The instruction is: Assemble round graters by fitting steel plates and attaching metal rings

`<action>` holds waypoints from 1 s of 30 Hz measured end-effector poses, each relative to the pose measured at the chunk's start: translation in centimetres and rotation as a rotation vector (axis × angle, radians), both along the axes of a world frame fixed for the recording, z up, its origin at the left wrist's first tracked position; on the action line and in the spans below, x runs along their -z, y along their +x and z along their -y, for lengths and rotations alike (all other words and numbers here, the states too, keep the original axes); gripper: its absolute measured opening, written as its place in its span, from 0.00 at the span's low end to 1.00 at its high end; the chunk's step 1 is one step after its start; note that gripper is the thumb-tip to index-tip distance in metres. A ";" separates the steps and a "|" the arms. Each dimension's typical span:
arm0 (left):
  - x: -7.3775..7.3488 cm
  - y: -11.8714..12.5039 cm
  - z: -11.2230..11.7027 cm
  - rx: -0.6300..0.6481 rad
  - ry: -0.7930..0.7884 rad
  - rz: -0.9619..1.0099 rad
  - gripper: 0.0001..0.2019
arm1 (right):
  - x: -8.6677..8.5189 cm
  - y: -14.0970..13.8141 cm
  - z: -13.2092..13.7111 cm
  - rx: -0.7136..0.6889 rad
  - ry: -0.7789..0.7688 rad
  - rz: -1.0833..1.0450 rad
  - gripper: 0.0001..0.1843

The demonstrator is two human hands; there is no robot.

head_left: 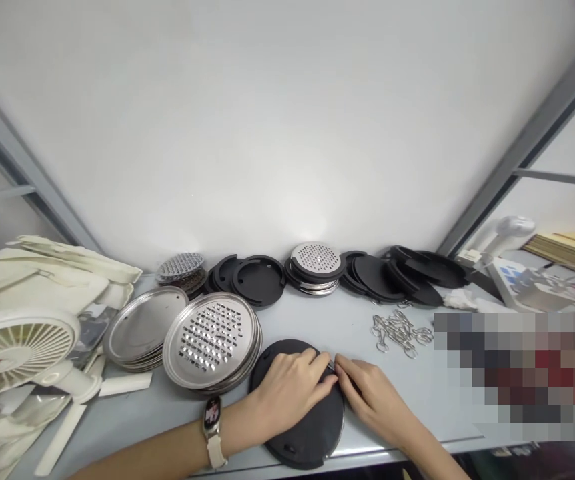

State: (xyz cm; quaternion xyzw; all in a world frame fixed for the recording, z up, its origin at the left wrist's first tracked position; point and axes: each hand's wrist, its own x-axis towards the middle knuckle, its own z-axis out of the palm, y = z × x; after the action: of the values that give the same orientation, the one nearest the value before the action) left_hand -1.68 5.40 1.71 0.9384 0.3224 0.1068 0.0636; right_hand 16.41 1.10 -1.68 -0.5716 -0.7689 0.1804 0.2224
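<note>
A black round disc (312,427) lies at the table's front edge, with a dark slot near its lower rim. My left hand (292,380) bears down on the disc, fingers bent and thumb close to the index finger at its right rim. At that same rim, my right hand (370,393) has its thumb and index finger pressed together. A small shiny bit shows between the two hands' fingertips; its kind is hidden. Left of the disc stands a stack of round metal grater plates (212,340). To the right lies a pile of wire hooks with loops (400,330).
Plain metal plates (145,327) are stacked further left, beside a white fan (12,353). Along the wall stand black discs (260,280), a grater on a stack (317,260), and more black discs (382,277). A pixelated patch hides the right side.
</note>
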 end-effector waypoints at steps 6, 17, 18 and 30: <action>0.0 0.1 0.1 -0.019 -0.025 0.026 0.08 | 0.3 0.1 0.2 -0.006 0.053 0.037 0.12; 0.2 0.2 0.4 -0.067 0.032 0.037 0.11 | 0.4 0.2 0.3 -0.022 0.149 0.115 0.10; 0.2 0.1 0.4 -0.058 0.036 0.037 0.11 | 0.4 0.2 0.3 -0.028 0.150 0.107 0.10; 0.1 -0.1 0.5 -0.031 0.068 0.021 0.08 | 0.4 0.4 0.4 -0.035 0.117 0.071 0.10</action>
State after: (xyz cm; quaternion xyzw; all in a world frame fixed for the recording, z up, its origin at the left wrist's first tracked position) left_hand -1.79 4.87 1.62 0.9337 0.3324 0.1287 0.0337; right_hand 16.81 0.69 -2.06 -0.5503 -0.7953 0.1187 0.2250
